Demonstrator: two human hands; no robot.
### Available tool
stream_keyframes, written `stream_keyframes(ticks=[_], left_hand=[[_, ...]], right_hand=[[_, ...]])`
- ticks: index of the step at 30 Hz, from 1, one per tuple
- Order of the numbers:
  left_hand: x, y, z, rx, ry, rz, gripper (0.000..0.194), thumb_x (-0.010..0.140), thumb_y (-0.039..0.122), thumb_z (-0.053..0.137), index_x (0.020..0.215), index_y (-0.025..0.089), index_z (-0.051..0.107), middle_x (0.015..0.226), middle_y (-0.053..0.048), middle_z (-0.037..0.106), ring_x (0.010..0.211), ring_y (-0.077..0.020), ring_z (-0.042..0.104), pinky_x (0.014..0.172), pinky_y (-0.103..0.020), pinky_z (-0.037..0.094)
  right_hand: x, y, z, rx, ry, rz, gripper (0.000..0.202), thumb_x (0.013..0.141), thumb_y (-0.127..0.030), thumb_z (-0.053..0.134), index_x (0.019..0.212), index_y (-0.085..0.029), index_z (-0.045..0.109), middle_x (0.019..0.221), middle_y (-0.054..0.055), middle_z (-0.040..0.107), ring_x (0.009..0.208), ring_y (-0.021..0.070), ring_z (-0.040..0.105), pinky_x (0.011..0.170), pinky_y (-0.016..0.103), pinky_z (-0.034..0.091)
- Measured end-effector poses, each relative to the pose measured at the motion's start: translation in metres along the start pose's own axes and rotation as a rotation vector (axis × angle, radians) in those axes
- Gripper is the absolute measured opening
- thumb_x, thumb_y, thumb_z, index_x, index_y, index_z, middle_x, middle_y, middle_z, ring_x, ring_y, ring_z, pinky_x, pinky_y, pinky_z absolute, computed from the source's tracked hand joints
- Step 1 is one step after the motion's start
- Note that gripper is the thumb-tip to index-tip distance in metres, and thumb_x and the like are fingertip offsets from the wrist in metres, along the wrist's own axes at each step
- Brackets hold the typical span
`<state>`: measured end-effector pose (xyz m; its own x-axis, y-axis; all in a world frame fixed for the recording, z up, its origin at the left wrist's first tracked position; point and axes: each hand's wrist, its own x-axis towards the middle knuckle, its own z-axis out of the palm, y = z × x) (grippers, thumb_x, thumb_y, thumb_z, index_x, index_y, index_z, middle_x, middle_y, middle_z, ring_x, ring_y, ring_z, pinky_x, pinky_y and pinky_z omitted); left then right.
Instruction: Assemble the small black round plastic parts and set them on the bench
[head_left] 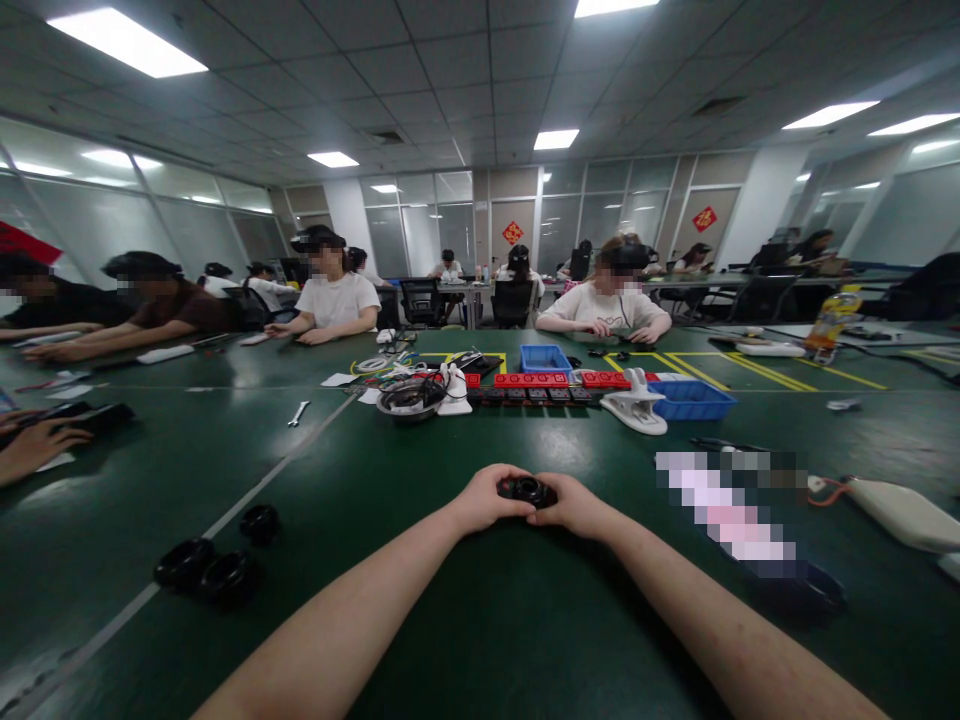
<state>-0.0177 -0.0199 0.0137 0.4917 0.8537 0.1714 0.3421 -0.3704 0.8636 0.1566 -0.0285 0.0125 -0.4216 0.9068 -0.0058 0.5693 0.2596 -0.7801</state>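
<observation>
Both my hands meet over the green table, gripping one small black round part (529,490) with a ring-shaped opening on top. My left hand (491,495) curls around its left side, thumb in front. My right hand (568,500) closes on its right side, with the thumb nearly touching the left one. Fingers hide much of the part, so its exact kind does not show. To the left on the table lie black ring-shaped parts: one (259,523) alone, and two more (184,563) touching each other nearer to me.
Ahead stand a blue bin (694,400), a metal bowl (411,398) with cables, a white clip stand (636,402) and red power strips (531,380). A wrench (298,413) lies left. On the right are a white power bank (904,513) and a drink bottle (831,325). Co-workers sit around.
</observation>
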Motion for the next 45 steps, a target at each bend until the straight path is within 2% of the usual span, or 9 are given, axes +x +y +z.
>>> stream_keyframes(ticks=[10, 15, 19, 22, 25, 28, 33, 40, 45], left_hand=[[-0.005, 0.004, 0.01, 0.096, 0.167, -0.083, 0.042, 0.053, 0.031, 0.068, 0.091, 0.016, 0.057, 0.087, -0.003, 0.058, 0.076, -0.0156, 0.052, 0.067, -0.025, 0.04], [-0.004, 0.004, 0.022, 0.262, 0.367, -0.102, 0.035, 0.054, 0.032, 0.067, 0.085, 0.018, 0.057, 0.085, -0.002, 0.057, 0.08, -0.0172, 0.051, 0.07, -0.027, 0.038], [-0.003, 0.007, 0.025, 0.293, 0.412, -0.105, 0.032, 0.054, 0.03, 0.067, 0.082, 0.018, 0.057, 0.083, -0.002, 0.057, 0.081, -0.0174, 0.051, 0.071, -0.028, 0.038], [-0.004, 0.006, 0.021, 0.256, 0.371, -0.087, 0.034, 0.054, 0.03, 0.067, 0.083, 0.018, 0.056, 0.084, -0.002, 0.056, 0.081, -0.017, 0.05, 0.071, -0.028, 0.039], [-0.004, 0.006, 0.014, 0.186, 0.258, -0.04, 0.037, 0.054, 0.03, 0.068, 0.087, 0.017, 0.056, 0.088, -0.003, 0.055, 0.08, -0.016, 0.05, 0.07, -0.026, 0.039], [-0.004, 0.006, 0.007, 0.129, 0.133, -0.009, 0.04, 0.055, 0.031, 0.068, 0.09, 0.016, 0.056, 0.088, -0.003, 0.055, 0.078, -0.0152, 0.05, 0.068, -0.025, 0.04], [-0.003, 0.004, 0.0, 0.062, 0.006, 0.002, 0.047, 0.053, 0.034, 0.069, 0.094, 0.015, 0.055, 0.09, -0.005, 0.055, 0.077, -0.0152, 0.05, 0.067, -0.025, 0.039], [-0.001, 0.001, -0.006, -0.047, -0.133, -0.011, 0.047, 0.054, 0.029, 0.069, 0.096, 0.016, 0.055, 0.091, -0.005, 0.058, 0.08, -0.0157, 0.052, 0.071, -0.028, 0.039], [-0.001, 0.002, -0.006, -0.122, -0.167, -0.025, 0.048, 0.054, 0.026, 0.07, 0.097, 0.015, 0.054, 0.09, -0.005, 0.058, 0.081, -0.0162, 0.053, 0.073, -0.029, 0.04]], right_hand=[[-0.002, -0.006, 0.011, -0.299, 0.226, 0.051, 0.035, 0.051, -0.04, 0.067, 0.072, -0.017, 0.051, 0.07, 0.0, 0.054, 0.063, 0.013, 0.049, 0.05, 0.02, 0.029], [-0.003, -0.014, 0.023, -0.509, 0.361, 0.157, 0.027, 0.062, -0.037, 0.059, 0.077, -0.018, 0.048, 0.076, 0.002, 0.054, 0.063, 0.0138, 0.051, 0.048, 0.021, 0.026], [-0.005, -0.02, 0.028, -0.606, 0.4, 0.177, 0.023, 0.066, -0.036, 0.054, 0.079, -0.018, 0.047, 0.079, 0.004, 0.055, 0.066, 0.0153, 0.053, 0.05, 0.022, 0.028], [-0.006, -0.019, 0.025, -0.579, 0.376, 0.17, 0.028, 0.066, -0.04, 0.054, 0.081, -0.018, 0.048, 0.081, 0.004, 0.055, 0.068, 0.0156, 0.053, 0.052, 0.022, 0.03], [-0.007, -0.014, 0.017, -0.471, 0.305, 0.091, 0.039, 0.06, -0.045, 0.059, 0.088, -0.019, 0.05, 0.086, 0.004, 0.056, 0.073, 0.0167, 0.053, 0.057, 0.023, 0.034], [-0.006, -0.007, 0.005, -0.31, 0.169, 0.0, 0.046, 0.055, -0.041, 0.065, 0.094, -0.019, 0.052, 0.088, 0.003, 0.057, 0.077, 0.0178, 0.053, 0.062, 0.024, 0.036], [-0.004, -0.002, -0.007, -0.041, -0.025, -0.032, 0.04, 0.058, -0.03, 0.064, 0.095, -0.016, 0.055, 0.08, 0.001, 0.059, 0.072, 0.0153, 0.053, 0.061, 0.023, 0.038], [-0.003, -0.002, -0.008, 0.035, -0.122, -0.021, 0.031, 0.058, -0.026, 0.063, 0.087, -0.016, 0.058, 0.068, -0.002, 0.056, 0.061, 0.0117, 0.049, 0.053, 0.02, 0.036], [-0.003, -0.001, -0.007, -0.013, -0.091, -0.023, 0.031, 0.057, -0.028, 0.065, 0.085, -0.016, 0.058, 0.066, -0.003, 0.055, 0.058, 0.011, 0.048, 0.051, 0.02, 0.035]])
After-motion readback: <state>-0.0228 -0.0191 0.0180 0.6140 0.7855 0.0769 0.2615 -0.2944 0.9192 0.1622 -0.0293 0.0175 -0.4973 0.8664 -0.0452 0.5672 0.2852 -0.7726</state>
